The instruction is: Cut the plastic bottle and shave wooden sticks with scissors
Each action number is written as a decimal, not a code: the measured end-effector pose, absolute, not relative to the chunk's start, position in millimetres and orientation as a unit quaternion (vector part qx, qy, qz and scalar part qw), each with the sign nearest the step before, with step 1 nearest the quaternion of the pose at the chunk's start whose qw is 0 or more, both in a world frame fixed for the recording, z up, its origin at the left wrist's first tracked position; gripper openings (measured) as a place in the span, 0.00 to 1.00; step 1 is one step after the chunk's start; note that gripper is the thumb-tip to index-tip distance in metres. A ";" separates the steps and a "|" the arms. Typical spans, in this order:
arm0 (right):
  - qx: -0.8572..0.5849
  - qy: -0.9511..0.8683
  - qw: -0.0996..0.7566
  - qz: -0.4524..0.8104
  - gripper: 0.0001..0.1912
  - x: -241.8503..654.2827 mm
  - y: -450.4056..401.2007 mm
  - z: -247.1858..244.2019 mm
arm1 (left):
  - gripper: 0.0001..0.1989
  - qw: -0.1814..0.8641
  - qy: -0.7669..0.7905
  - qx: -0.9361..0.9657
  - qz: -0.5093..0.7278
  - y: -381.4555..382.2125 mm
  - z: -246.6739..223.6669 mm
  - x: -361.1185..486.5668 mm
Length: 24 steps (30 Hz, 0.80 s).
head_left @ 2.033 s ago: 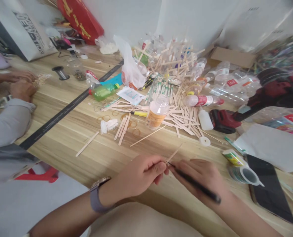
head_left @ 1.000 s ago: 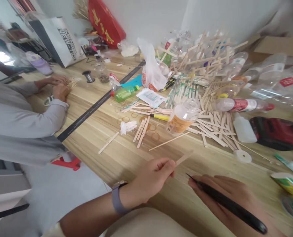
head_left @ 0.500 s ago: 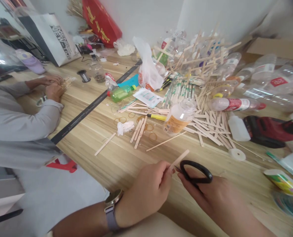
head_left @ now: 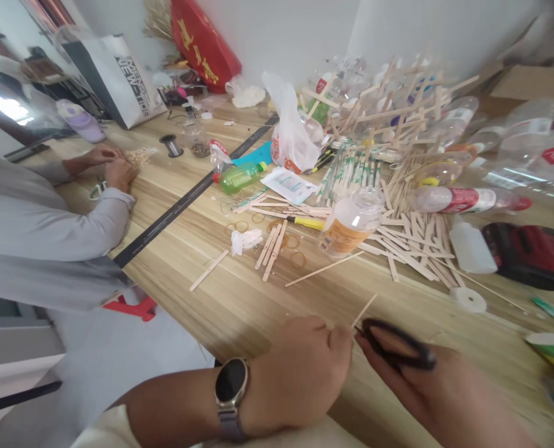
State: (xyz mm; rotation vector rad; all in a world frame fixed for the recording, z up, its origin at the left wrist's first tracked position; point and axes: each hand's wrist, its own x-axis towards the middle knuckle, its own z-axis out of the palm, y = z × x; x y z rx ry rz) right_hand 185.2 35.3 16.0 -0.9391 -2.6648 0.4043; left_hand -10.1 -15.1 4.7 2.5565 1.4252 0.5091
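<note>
My left hand (head_left: 307,370), with a watch (head_left: 231,381) on its wrist, is closed around a flat wooden craft stick (head_left: 365,309). The stick's far end pokes out past my thumb and appears nearly edge-on. In my right hand (head_left: 449,389) is a pair of scissors (head_left: 425,358) with black loop handles. Their point is right beside the stick near my left fingertips; whether blade and wood touch is hard to see. Beyond my hands lie several short craft sticks (head_left: 274,249) side by side, a single stick (head_left: 209,270) and a thin rod (head_left: 323,269).
A clear jar (head_left: 347,230), a yellow-handled cutter (head_left: 309,223), a heap of sticks (head_left: 412,249) and plastic bottles (head_left: 468,200) crowd the back and right. A red power tool (head_left: 533,255) lies at right. At left, a co-worker's hands (head_left: 113,168) handle small pieces.
My left wrist has rolled, bringing the watch face up and turning the stick from its flat side to its edge. Both hands appear slightly lower and farther right as the view shifts.
</note>
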 end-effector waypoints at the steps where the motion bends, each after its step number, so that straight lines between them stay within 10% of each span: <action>1: -0.377 -0.889 0.140 0.219 0.19 181.3 30.8 19.0 | 0.09 0.052 0.460 0.869 0.175 -14.6 4.2 -9.8; 6: -0.455 -0.812 0.136 0.339 0.25 173.7 22.6 25.9 | 0.09 0.017 0.434 0.884 0.173 -12.5 10.0 -11.4; 15: -0.209 -0.954 0.130 -0.172 0.19 196.6 43.6 29.6 | 0.11 0.245 0.520 0.803 0.159 -12.5 31.9 -7.1; 24: -0.281 -0.937 0.205 -0.024 0.27 183.1 35.0 37.9 | 0.08 0.103 0.511 0.832 0.188 -16.8 27.0 1.2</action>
